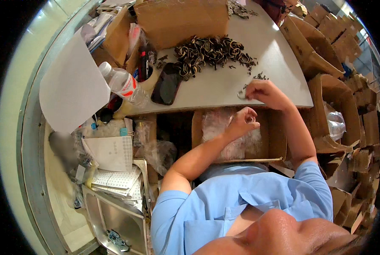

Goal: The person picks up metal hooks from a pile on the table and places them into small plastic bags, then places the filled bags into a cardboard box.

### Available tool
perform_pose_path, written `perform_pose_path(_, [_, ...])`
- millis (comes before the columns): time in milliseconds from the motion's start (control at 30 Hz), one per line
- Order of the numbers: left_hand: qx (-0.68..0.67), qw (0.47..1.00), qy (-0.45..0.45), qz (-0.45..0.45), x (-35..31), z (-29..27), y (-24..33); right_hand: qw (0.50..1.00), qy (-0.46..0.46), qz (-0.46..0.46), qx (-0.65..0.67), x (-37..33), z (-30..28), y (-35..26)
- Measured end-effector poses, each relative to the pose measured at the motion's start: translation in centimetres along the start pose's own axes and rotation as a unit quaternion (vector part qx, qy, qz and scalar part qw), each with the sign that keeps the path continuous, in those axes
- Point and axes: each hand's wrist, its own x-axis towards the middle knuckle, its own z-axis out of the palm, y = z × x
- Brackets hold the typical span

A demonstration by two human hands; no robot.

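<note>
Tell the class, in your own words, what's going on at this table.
A person works bare-handed at a table. The right hand has its fingertips at a small ring-shaped piece near the edge; the grip is unclear. The left hand is curled above an open cardboard box holding clear plastic. Farther back lies a pile of dark and brass-coloured rings.

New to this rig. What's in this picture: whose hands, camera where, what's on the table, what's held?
No robot: one person works bare-handed. This single view comes from a fisheye camera on their head, looking down, so straight edges bend. On the table lie a tangled pile of dark and brass-coloured parts and a black phone. The right hand is at a small shiny curved piece; the left hand hovers over an open cardboard box. Whether either grips anything isn't clear.
</note>
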Motion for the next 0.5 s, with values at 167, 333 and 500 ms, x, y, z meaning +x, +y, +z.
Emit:
perform_pose_path(167, [-0.066, 0.996, 0.030, 0.056, 0.4, 0.0, -1.2, 0.998, -0.055, 0.017, 0.021, -4.8, 0.6, -0.9])
perform_pose_path(333, [0.194, 0.975, 0.045, 0.102, -0.6, 1.0, 0.9, 0.976, 0.082, 0.175, 0.100, -6.9, 3.8, 0.4])
perform_pose_path(500, [0.138, 0.988, -0.018, 0.061, -0.8, 0.5, 1.3, 0.989, 0.083, 0.023, -0.122, -7.5, 5.5, -0.3])
